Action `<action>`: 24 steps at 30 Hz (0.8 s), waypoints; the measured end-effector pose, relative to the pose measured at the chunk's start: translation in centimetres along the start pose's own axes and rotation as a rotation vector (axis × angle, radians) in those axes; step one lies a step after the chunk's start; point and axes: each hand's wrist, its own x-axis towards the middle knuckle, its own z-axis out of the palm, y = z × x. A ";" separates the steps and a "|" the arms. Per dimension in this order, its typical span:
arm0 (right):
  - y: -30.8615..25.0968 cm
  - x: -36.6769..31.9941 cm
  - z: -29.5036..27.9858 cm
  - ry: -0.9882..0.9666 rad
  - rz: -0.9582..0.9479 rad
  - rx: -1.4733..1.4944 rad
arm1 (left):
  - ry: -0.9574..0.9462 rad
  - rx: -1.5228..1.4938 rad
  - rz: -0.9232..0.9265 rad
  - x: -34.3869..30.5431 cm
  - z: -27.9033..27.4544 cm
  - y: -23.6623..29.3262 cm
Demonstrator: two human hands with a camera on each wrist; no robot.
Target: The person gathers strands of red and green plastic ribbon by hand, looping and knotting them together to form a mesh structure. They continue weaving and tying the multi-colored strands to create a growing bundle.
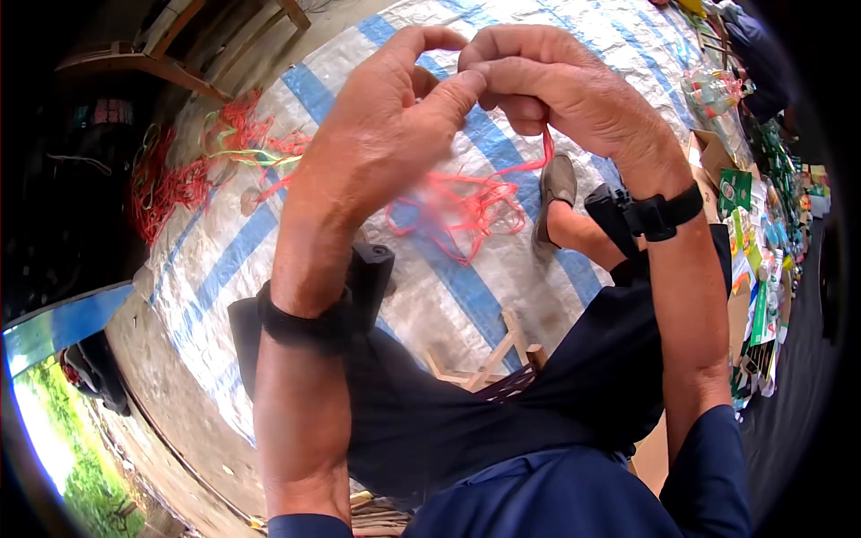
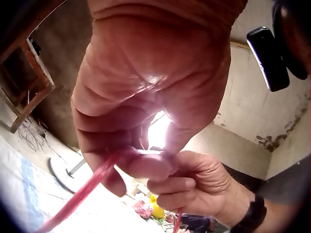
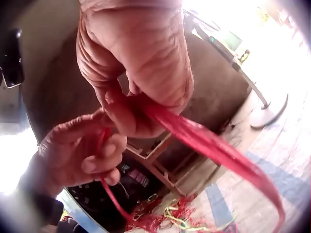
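Observation:
Both hands meet at fingertip level above the sheet in the head view. The left hand (image 1: 386, 112) pinches a pink plastic strand (image 2: 92, 187) between thumb and fingers; the strand trails down past its fingers. Close against it, the right hand (image 1: 569, 90) grips another stretch of the pink strand (image 3: 209, 141), with its fingers curled and the strand hanging below the palm. The thumb and fingertips of the two hands overlap in this view, hiding the short piece between them. Loose pink loops (image 1: 462, 211) lie beneath the hands, partly behind the left wrist.
A white-and-blue striped sheet (image 1: 242, 260) covers the floor. A tangle of red and green strands (image 1: 179, 184) lies at the left. A small wooden frame (image 1: 498, 354) stands between the legs. Cartons and bottles (image 1: 749, 242) crowd the right side, and wooden furniture (image 1: 148, 63) stands upper left.

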 end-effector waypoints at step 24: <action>2.9 -7.4 -14.3 0.382 0.178 -0.091 | 0.106 -1.201 0.072 -1.4 -10.5 1.1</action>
